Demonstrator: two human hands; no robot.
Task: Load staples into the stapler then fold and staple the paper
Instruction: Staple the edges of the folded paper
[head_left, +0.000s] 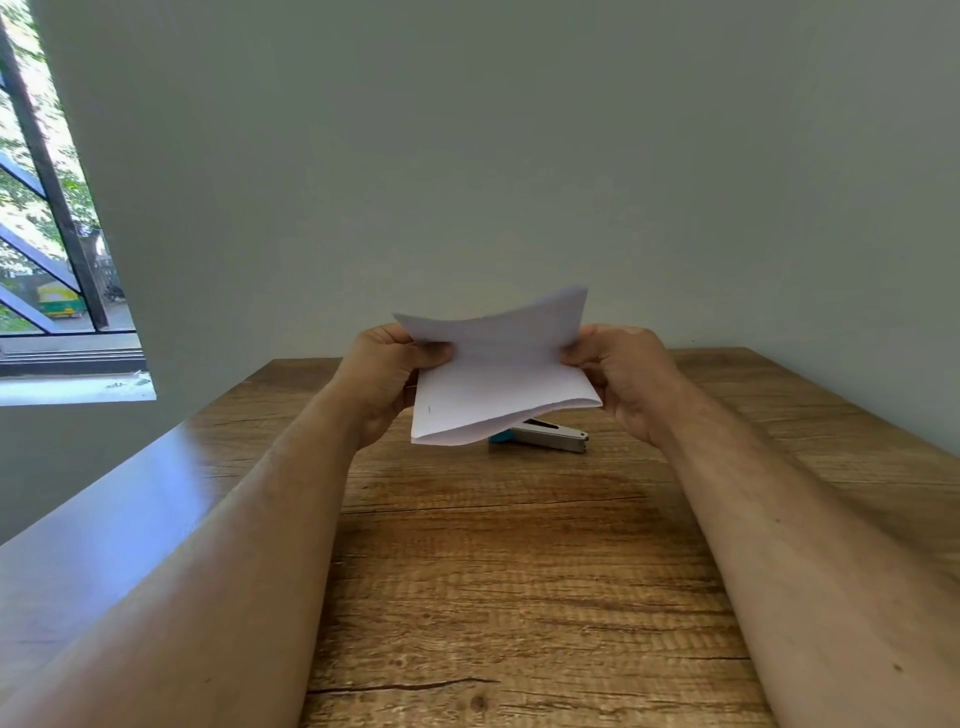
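A folded white paper (498, 374) is held up above the wooden table (519, 571), its fold toward me and its loose edges raised toward the wall. A small staple mark shows near its lower left corner. My left hand (387, 374) pinches the paper's left edge, thumb on top. My right hand (621, 374) pinches the right edge the same way. Below and behind the paper a small stapler (550, 435) with a blue end and a metal body lies on the table, partly hidden by the paper.
A plain grey wall stands right behind the table's far edge. A window (47, 234) with dark bars is at the left, with a white sill below it. The table's left edge runs diagonally toward me.
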